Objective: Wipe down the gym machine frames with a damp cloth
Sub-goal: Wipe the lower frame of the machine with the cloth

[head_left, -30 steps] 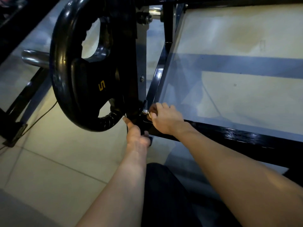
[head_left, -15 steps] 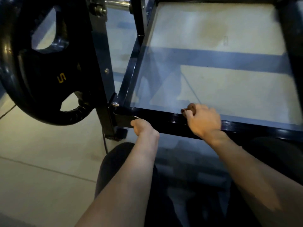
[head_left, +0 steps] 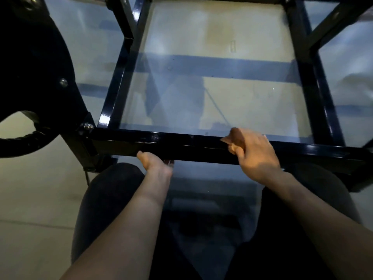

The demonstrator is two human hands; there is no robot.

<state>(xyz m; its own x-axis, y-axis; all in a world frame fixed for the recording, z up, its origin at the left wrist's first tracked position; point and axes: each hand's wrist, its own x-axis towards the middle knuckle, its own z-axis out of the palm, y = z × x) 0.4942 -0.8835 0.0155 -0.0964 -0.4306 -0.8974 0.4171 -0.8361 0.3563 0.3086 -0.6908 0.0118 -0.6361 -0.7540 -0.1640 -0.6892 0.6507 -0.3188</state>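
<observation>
Right hand wiping the near crossbar of a black gym machine frame, left hand bracing it from below.

The near crossbar (head_left: pixel 161 143) is a glossy black square steel tube whose long axis runs left to right across the view, with unwiped length stretching rightward from the cloth. The right hand (head_left: pixel 256 154) sits on top of the bar with its fingers curled around a small brownish cloth (head_left: pixel 235 134), bunched and pressed against the bar's top far edge. The left hand (head_left: pixel 155 163), further left, cups the bar's underside; its fingers are hidden, so its grip cannot be judged. Side rails (head_left: pixel 116 85) run away to the far end over pale floor tiles (head_left: pixel 36 188). A rubbery black weight plate (head_left: pixel 30 67) hangs at the left.
</observation>
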